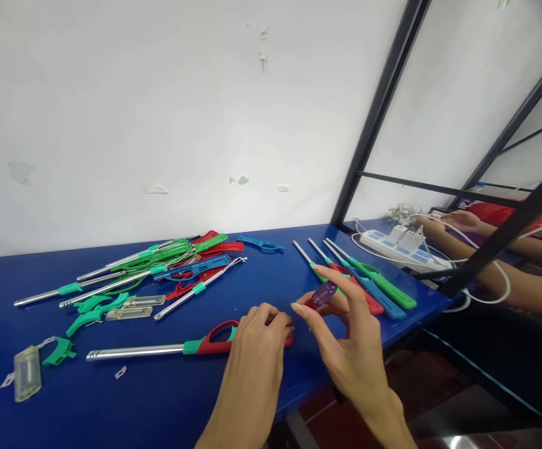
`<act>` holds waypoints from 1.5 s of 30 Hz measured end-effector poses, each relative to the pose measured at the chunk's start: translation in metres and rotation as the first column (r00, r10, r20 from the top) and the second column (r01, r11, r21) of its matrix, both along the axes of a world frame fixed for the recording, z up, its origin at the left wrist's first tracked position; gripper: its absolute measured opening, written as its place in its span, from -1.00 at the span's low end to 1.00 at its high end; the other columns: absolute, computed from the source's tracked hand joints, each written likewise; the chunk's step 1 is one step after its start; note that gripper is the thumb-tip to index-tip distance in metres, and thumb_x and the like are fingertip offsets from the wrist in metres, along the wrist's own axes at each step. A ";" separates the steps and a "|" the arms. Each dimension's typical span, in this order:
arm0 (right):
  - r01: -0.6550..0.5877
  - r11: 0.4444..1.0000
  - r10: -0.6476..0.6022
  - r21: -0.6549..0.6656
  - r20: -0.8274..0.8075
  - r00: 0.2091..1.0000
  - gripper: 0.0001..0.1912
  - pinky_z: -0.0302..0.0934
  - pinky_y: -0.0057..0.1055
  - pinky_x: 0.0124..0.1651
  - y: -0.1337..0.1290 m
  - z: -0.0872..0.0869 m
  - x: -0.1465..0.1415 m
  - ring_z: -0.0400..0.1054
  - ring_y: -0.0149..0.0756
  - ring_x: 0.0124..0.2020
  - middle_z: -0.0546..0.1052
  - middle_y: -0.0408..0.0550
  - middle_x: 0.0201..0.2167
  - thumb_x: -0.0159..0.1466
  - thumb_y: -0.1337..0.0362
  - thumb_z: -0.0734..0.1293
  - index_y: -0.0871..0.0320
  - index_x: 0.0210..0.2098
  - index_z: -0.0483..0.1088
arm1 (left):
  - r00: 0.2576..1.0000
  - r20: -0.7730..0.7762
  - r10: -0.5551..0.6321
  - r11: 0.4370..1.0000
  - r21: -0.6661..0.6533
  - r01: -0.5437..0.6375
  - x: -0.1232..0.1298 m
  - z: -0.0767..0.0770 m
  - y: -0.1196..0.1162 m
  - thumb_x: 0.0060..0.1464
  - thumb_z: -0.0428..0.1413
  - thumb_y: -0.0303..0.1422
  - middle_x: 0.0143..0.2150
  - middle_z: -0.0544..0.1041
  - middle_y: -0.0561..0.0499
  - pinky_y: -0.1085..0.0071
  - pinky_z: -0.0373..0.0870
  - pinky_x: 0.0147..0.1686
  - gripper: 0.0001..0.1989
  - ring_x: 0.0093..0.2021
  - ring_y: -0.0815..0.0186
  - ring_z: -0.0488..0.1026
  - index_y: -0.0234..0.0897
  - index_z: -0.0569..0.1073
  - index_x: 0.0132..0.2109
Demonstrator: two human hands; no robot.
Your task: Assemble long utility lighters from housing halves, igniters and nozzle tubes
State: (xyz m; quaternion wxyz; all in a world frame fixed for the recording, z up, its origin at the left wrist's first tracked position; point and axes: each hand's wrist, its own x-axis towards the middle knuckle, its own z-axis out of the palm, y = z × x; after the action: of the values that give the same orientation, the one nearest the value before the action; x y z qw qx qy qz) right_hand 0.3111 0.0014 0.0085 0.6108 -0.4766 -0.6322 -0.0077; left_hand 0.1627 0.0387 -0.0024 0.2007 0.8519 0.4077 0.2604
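My left hand [259, 352] is closed over the red handle of a long-necked lighter [205, 345], pressing it to the blue table. The lighter's metal tube points left, with a green piece where tube and handle meet. In my right hand [352, 340] is a small screwdriver with a clear purple handle [323, 294], pinched between the fingers. Its thin shaft slants down toward my left fingertips at the lighter's handle end. The tip is hidden there.
A pile of lighter parts [177, 255] lies at the back left, near green triggers [95, 308] and clear fuel tanks [27, 374]. Several long lighters [373, 284] lie at right. Past a black frame [383, 106] are a power strip [401, 249] and another person's arms [499, 274].
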 end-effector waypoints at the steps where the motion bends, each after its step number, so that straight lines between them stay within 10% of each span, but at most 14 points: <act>1: -0.003 1.000 0.003 -0.001 -0.001 1.000 -0.42 0.59 -0.39 -0.27 0.000 0.000 0.000 0.61 -0.34 -0.30 0.67 -0.21 -0.18 0.43 0.42 0.44 -0.17 0.35 0.37 | 1.000 0.002 0.000 1.000 -0.006 0.000 0.000 0.000 0.000 0.48 -0.01 -0.57 -0.02 0.61 0.00 0.17 0.54 0.05 -0.65 -0.02 0.17 0.57 -0.15 0.65 -0.05; 15: 0.024 0.999 -0.023 -0.043 0.033 0.999 -0.36 0.54 -0.43 -0.30 0.007 -0.001 0.000 0.52 -0.37 -0.37 0.54 -0.27 -0.37 0.45 0.37 0.42 -0.17 0.44 0.30 | 0.997 0.077 0.007 0.998 0.062 -0.012 0.001 -0.008 -0.008 0.38 -0.08 -0.54 0.06 0.56 -0.16 -0.07 0.51 0.15 -0.63 0.05 0.04 0.54 -0.22 0.58 0.09; 25: -0.038 0.999 0.040 -0.037 0.054 0.998 -0.53 0.56 -0.33 0.08 0.003 0.007 0.003 0.64 -0.25 0.06 0.67 -0.12 0.11 0.51 0.38 0.35 -0.14 0.34 0.40 | 0.999 -0.042 0.007 0.994 0.111 -0.003 -0.004 -0.006 -0.009 0.32 0.11 -0.52 0.14 0.57 -0.16 -0.21 0.41 0.27 -0.67 0.17 -0.05 0.49 -0.22 0.59 0.14; 29: -0.062 0.995 0.064 -0.082 0.020 0.998 -0.60 0.57 -0.36 0.02 -0.001 0.007 0.002 0.68 -0.31 -0.11 0.69 -0.16 -0.01 0.55 0.35 0.31 -0.15 0.30 0.43 | 0.988 -0.144 0.054 0.989 0.142 -0.034 -0.014 0.005 -0.009 0.32 0.13 -0.51 0.15 0.58 -0.21 -0.33 0.39 0.21 -0.62 0.17 -0.17 0.47 -0.23 0.58 0.22; 41: -0.072 0.995 0.065 -0.074 -0.097 0.993 -0.64 0.65 -0.36 -0.14 0.003 0.001 0.004 0.70 -0.26 -0.25 0.73 -0.10 -0.10 0.53 0.23 0.36 -0.09 0.29 0.49 | 0.944 -0.317 0.089 0.991 0.123 -0.053 -0.020 0.006 -0.018 0.35 0.15 -0.50 0.08 0.61 -0.17 -0.10 0.53 0.05 -0.65 0.05 -0.10 0.54 -0.21 0.60 0.20; 45: -0.071 0.995 0.069 -0.073 -0.027 0.997 -0.62 0.64 -0.26 0.02 -0.003 0.009 -0.008 0.69 -0.17 0.00 0.72 -0.06 0.09 0.56 0.27 0.31 -0.12 0.31 0.50 | 0.944 -0.307 0.121 0.989 0.113 -0.090 -0.041 0.002 -0.016 0.39 0.11 -0.51 0.08 0.61 -0.14 -0.11 0.53 0.04 -0.63 0.05 -0.10 0.54 -0.15 0.59 0.24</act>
State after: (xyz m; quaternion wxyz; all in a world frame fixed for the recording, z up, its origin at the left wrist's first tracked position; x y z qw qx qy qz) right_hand 0.3032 -0.0012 0.0177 0.6004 -0.4765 -0.6409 0.0428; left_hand 0.1214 0.0225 -0.0002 0.0774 0.8680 0.4663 0.1523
